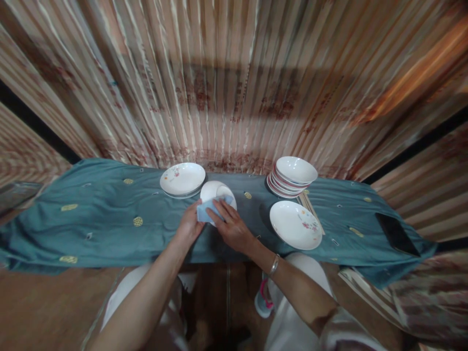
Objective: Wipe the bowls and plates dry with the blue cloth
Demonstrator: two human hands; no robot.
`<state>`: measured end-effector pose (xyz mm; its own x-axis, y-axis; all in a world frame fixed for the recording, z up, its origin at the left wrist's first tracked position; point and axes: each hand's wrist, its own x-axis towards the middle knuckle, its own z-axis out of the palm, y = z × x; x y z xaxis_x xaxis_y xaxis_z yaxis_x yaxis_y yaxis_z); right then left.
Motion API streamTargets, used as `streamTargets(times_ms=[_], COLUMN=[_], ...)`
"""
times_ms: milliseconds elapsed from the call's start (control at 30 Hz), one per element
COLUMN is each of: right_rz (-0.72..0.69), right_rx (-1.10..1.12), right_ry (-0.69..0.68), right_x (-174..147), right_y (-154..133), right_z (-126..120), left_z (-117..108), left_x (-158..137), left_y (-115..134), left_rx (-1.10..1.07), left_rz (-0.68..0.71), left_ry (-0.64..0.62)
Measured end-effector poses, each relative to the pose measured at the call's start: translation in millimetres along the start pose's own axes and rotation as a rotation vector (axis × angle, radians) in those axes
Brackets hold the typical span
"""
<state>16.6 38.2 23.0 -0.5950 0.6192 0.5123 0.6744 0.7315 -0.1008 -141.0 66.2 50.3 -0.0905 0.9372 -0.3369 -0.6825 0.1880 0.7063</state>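
Observation:
My left hand [190, 222] is closed on the near left edge of a white bowl [208, 189], held tilted above the cloth-covered table. A ring shows on the bowl's face, perhaps its foot. A light blue cloth [205, 211] lies pressed against the bowl under the fingers of my right hand [234, 229], covering its near part. Just beyond, to the left, is a small stack of white plates [185, 178] with a flower print. On the right, an oval-looking white plate [292, 224] with flowers lies near the table's front edge.
Behind that plate stands a stack of white bowls [296, 169], with chopsticks or thin sticks [310, 209] beside it. A black phone [397, 234] lies at the far right of the green tablecloth [109, 209]. Pleated curtains [226, 97] hang behind the table.

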Motion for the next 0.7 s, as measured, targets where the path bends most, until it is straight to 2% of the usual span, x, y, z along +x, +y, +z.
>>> streamTargets(times_ms=[233,433,567,700], right_rz=[-0.055,-0.077,-0.072,-0.069], right_rx=[-0.043,-0.041,-0.040,-0.040], right_ry=[-0.049,-0.114,-0.097,-0.008], right_x=[-19,-34,-34,-23], right_y=[-2,3,3,2], right_z=[4,5,7,4], left_z=[-4,-10,-9,-1], left_x=[4,8,7,-2], left_y=[0,1,0,2], left_rx=[0.003,0.016,0.049,0.103], left_rz=[-0.089,-0.037,0.000,-0.015], left_ry=[0.017,0.069,0.009,-0.059])
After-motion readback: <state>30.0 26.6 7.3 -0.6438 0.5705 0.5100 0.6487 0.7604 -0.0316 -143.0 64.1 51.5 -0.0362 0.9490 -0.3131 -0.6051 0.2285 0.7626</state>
